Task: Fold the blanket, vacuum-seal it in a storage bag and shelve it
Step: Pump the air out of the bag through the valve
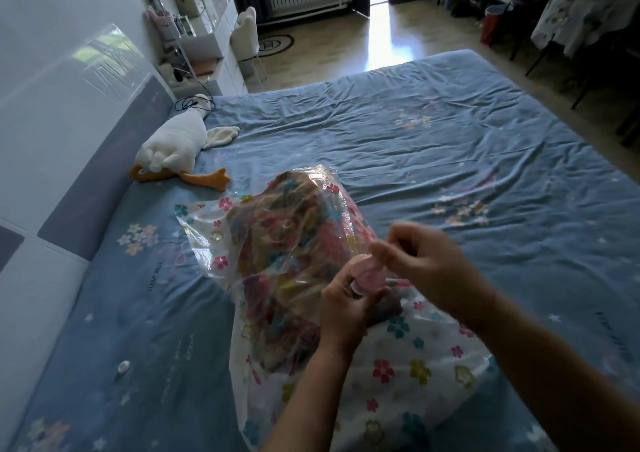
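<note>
**Blanket (287,261) enclosed in storage bag (398,358)**
The clear, flower-printed storage bag lies crumpled and still puffed. The folded multicoloured blanket fills it just left of and beyond the grip, where the left hand (346,308) and right hand (427,261) pinch a pink fitting (369,271).

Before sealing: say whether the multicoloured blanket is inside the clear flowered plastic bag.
Inside: the multicoloured blanket shows through the clear flowered plastic bag wrapped around it.

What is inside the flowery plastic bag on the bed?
A folded colourful blanket shows through the clear storage bag. The left hand and right hand, holding a pink object, cover its near part, and the blanket's underside cannot be seen.
</note>
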A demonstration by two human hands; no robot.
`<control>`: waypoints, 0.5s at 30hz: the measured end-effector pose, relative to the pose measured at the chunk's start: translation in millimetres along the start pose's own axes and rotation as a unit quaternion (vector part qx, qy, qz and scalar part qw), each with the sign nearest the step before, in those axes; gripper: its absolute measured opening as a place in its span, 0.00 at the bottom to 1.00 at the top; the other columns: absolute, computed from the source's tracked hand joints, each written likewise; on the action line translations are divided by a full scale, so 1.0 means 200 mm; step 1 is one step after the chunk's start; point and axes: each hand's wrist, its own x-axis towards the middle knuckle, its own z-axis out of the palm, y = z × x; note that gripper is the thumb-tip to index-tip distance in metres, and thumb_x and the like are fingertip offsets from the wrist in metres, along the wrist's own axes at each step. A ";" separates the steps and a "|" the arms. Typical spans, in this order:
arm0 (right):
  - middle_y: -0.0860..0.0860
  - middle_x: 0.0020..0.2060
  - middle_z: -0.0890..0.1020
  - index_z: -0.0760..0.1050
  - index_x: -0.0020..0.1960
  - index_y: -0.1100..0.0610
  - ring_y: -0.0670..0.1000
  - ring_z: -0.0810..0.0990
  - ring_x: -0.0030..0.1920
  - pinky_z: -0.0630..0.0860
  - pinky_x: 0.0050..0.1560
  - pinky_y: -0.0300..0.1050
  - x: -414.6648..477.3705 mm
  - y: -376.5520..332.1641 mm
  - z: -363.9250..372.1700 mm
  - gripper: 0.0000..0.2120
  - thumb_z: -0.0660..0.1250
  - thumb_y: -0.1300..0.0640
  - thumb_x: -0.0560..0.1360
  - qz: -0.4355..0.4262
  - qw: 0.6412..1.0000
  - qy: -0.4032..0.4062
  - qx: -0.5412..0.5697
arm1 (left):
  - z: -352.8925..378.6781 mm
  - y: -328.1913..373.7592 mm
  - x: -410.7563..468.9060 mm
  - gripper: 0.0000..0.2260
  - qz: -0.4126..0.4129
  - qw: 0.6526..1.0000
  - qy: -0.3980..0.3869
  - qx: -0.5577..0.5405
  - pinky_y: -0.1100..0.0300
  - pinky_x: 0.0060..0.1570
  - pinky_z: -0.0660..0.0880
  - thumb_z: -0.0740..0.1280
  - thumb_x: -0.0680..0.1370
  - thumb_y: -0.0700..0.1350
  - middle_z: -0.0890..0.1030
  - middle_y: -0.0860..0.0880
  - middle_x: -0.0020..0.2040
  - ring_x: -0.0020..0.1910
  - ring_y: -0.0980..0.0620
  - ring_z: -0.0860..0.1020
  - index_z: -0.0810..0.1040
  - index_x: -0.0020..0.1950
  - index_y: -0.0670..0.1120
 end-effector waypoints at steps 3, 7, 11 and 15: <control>0.46 0.25 0.67 0.68 0.33 0.61 0.43 0.64 0.27 0.63 0.27 0.34 0.00 -0.20 -0.12 0.15 0.67 0.54 0.73 -0.079 0.983 -0.042 0.158 | 0.00 0.01 0.00 0.17 0.005 1.000 0.001 0.013 0.68 0.47 0.75 0.77 0.70 0.43 0.84 0.54 0.48 0.47 0.60 0.81 0.80 0.57 0.43; 0.45 0.26 0.68 0.69 0.33 0.54 0.41 0.64 0.27 0.63 0.29 0.35 0.02 0.03 -0.02 0.14 0.68 0.53 0.74 -0.005 1.000 -0.018 0.024 | 0.02 0.00 0.00 0.20 0.001 1.000 0.012 0.008 0.70 0.49 0.75 0.77 0.69 0.41 0.83 0.56 0.51 0.50 0.63 0.81 0.80 0.60 0.43; 0.46 0.28 0.70 0.71 0.35 0.55 0.43 0.67 0.28 0.63 0.31 0.37 0.01 0.27 0.08 0.14 0.67 0.48 0.75 0.103 0.984 -0.012 -0.145 | 0.03 -0.01 -0.01 0.21 -0.009 1.000 0.004 0.011 0.64 0.50 0.78 0.78 0.69 0.40 0.83 0.56 0.52 0.51 0.62 0.81 0.79 0.60 0.49; 0.47 0.25 0.68 0.68 0.35 0.66 0.44 0.65 0.27 0.63 0.28 0.37 0.00 -0.04 -0.05 0.18 0.68 0.54 0.74 0.001 0.990 -0.030 0.140 | 0.01 0.00 0.01 0.17 0.003 1.000 0.006 0.004 0.69 0.48 0.75 0.78 0.69 0.40 0.84 0.56 0.48 0.49 0.63 0.81 0.80 0.57 0.46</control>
